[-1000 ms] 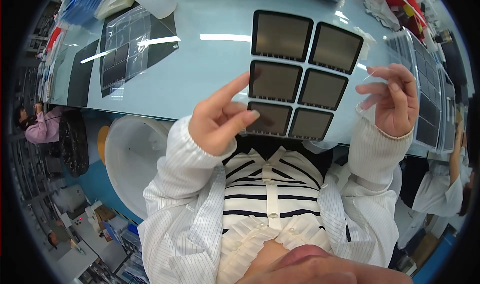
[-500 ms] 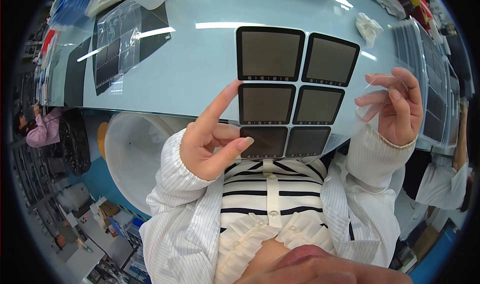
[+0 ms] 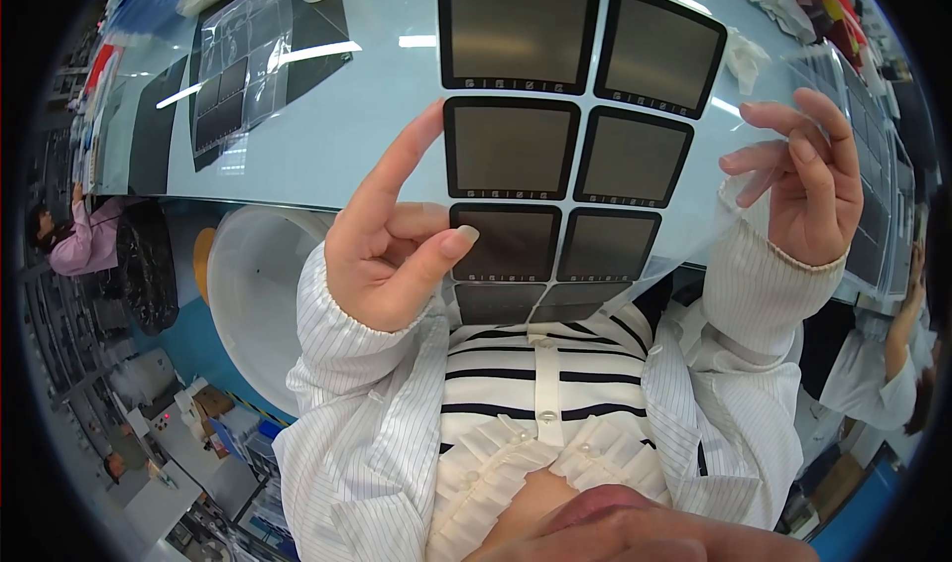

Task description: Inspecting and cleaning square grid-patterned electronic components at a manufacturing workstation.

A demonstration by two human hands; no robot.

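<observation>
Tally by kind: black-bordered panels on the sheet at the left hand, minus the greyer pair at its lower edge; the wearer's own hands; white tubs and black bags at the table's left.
Black-bordered panels: 6
Left hand and right hand: 2
White tub: 1
Black bag: 1
Total: 10

We see an evenly bright indoor scene inside the black, circular border of a fisheye lens. White glare streaks cross the glossy pale blue desk [image 3: 382, 91] and the crinkled clear plastic film [image 3: 243, 52] at its left, suggesting light from above. A soft, warm sheen covers the upper dark, round-cornered rectangular panels [image 3: 519, 32]; the lowest look dimmer. Our view of the left hand [image 3: 377, 240] is crisp, while the grey equipment [image 3: 64, 364] by the left rim appears bent, small and soft.
</observation>
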